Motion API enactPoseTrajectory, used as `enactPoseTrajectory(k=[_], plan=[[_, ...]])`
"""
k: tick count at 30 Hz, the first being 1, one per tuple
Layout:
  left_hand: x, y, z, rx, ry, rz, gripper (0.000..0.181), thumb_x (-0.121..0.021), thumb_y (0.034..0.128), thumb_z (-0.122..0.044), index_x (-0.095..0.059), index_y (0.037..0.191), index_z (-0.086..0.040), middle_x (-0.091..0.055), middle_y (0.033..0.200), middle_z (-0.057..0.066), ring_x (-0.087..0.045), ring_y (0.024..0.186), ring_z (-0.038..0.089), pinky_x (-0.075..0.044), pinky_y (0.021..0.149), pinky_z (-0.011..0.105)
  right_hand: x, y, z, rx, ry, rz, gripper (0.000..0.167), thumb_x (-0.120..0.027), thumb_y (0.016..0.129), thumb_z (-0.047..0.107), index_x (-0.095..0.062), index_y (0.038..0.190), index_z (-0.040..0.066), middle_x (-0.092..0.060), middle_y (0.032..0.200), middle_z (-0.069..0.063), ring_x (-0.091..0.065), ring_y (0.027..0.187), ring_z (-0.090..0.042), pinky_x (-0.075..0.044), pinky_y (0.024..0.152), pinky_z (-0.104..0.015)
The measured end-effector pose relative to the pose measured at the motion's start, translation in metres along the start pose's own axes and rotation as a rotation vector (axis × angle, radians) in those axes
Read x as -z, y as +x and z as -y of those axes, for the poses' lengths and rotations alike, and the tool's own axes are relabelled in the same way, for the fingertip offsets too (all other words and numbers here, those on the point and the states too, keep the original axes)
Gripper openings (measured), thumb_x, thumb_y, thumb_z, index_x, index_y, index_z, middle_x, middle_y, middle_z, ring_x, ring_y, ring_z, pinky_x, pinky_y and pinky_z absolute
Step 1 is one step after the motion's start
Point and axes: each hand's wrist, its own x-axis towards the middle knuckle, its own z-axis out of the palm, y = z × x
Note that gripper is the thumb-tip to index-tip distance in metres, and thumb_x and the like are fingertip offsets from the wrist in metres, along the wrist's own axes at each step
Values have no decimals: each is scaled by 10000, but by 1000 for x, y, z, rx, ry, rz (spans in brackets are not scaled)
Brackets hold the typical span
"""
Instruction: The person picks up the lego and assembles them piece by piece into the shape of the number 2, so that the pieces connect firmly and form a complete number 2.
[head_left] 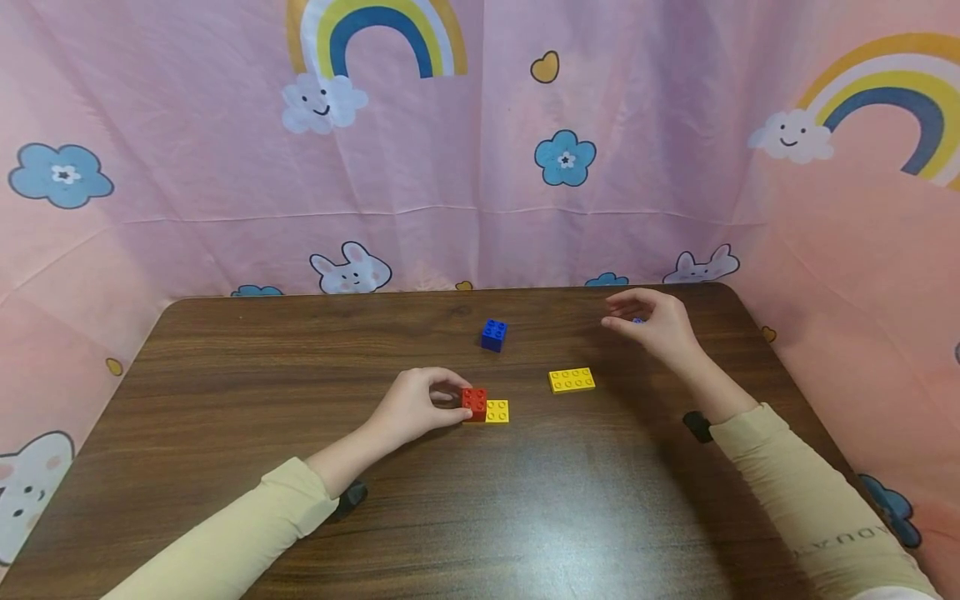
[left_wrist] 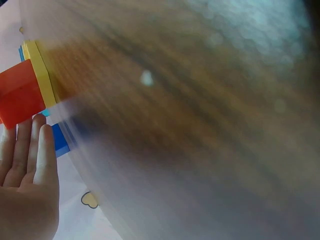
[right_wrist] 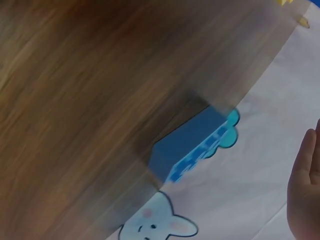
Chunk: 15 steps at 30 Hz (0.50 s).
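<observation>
My left hand point(head_left: 411, 407) pinches a square red brick point(head_left: 474, 403) between thumb and fingers. The brick sits over the left part of a yellow studded plate point(head_left: 497, 411); whether it is pressed fully down I cannot tell. In the left wrist view, the fingers lie along the red brick point(left_wrist: 21, 95). My right hand point(head_left: 658, 325) hovers at the back right, thumb and fingers apart, holding nothing. Just beyond it a blue brick point(head_left: 637, 320) is mostly hidden in the head view; the right wrist view shows it as a long blue brick point(right_wrist: 187, 140) on the table.
A small square blue brick point(head_left: 493, 335) stands behind the red one. Another yellow plate point(head_left: 572, 380), studs up, lies between the hands. The brown wooden table point(head_left: 322, 333) ends at a pink patterned curtain point(head_left: 420, 167).
</observation>
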Motion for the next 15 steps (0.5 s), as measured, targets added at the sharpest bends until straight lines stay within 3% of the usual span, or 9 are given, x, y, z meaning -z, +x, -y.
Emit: enactPoseTrajectory(k=[4,15], plan=[[0,0,0,4,-6,4,315,-894,850,-69,-773,1135,-6,-782,1159,151,-777,1060,272,-660,931,355,4,1,-9,5,-25,-29,340,-834,945,215,-761,1231,46,-801,1126,-177,-759,974,-267,-513,787,-64],[0,0,-1,15,-8,9,320,-893,853,-72,-771,1140,-4,-780,1164,152,-773,1061,265,-661,927,345,15,1,-28,-43,-32,-73,347,-830,947,199,-753,1232,18,-787,1134,-223,-657,843,78,-498,726,-13]])
